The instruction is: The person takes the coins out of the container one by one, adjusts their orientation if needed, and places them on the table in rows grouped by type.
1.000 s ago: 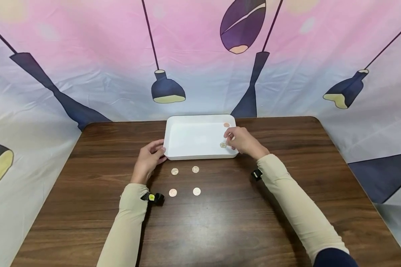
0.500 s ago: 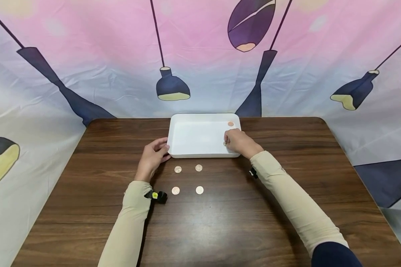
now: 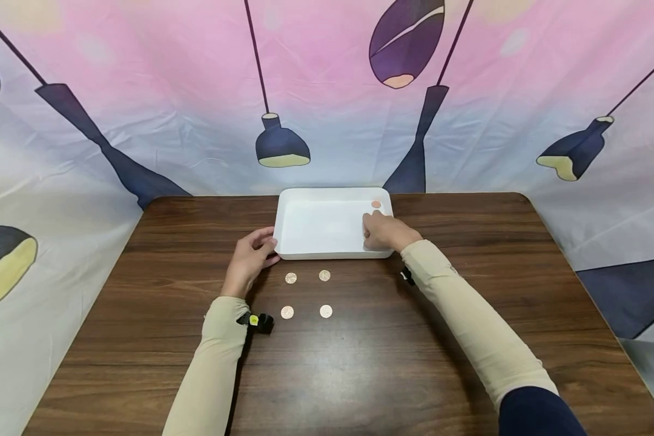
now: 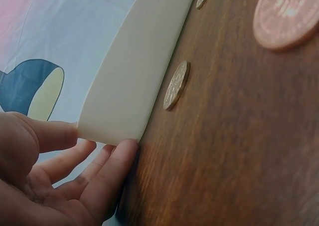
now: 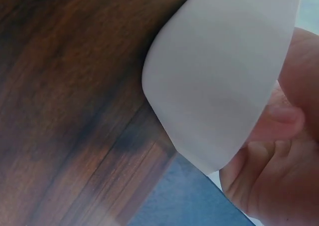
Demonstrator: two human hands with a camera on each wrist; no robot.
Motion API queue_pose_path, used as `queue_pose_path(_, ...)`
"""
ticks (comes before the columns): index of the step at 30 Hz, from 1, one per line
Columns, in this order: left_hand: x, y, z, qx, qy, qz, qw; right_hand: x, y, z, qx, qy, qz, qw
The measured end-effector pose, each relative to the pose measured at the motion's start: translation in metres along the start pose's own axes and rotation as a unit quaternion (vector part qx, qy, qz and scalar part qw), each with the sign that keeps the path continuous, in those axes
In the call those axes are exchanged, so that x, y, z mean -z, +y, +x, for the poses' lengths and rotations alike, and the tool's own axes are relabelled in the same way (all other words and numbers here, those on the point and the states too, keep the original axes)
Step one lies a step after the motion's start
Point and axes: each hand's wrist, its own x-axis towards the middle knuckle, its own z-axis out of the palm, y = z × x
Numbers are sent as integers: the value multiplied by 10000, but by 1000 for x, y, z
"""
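Observation:
A white rectangular tray [image 3: 316, 225] lies at the table's far edge. My left hand [image 3: 248, 257] holds its near left corner; in the left wrist view, the thumb touches the upper rim and a fingertip touches the lower edge. Inside the tray's right end, my right hand [image 3: 384, 231] is bent down with curled fingers. The coin seen there earlier is now covered by this hand. Beyond the knuckles a copper-coloured coin [image 3: 376, 204] lies flat in the far right corner. In the right wrist view the tray wall [image 5: 209, 81] hides the fingertips.
Several coins lie on the brown wooden table [image 3: 414, 363] in front of the tray, among them a gold-toned coin [image 3: 290, 278] and a paler coin [image 3: 326, 311]. A printed cloth [image 3: 332, 133] hangs right behind the table's far edge.
The right hand has lowered and curled over the coin near the tray's right end, which is now out of sight. The left hand keeps its place on the tray corner.

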Motion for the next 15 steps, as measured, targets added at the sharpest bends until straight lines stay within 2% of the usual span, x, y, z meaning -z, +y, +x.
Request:
queue_pose_path(8, 1, -2, 0, 36, -12, -50, 10000, -6, 1, 0, 159, 159, -64, 9997)
queue_pose_path(15, 1, -1, 1, -18, -34, -91, 10000, -9, 2, -1, 322, 584, -296, 9973)
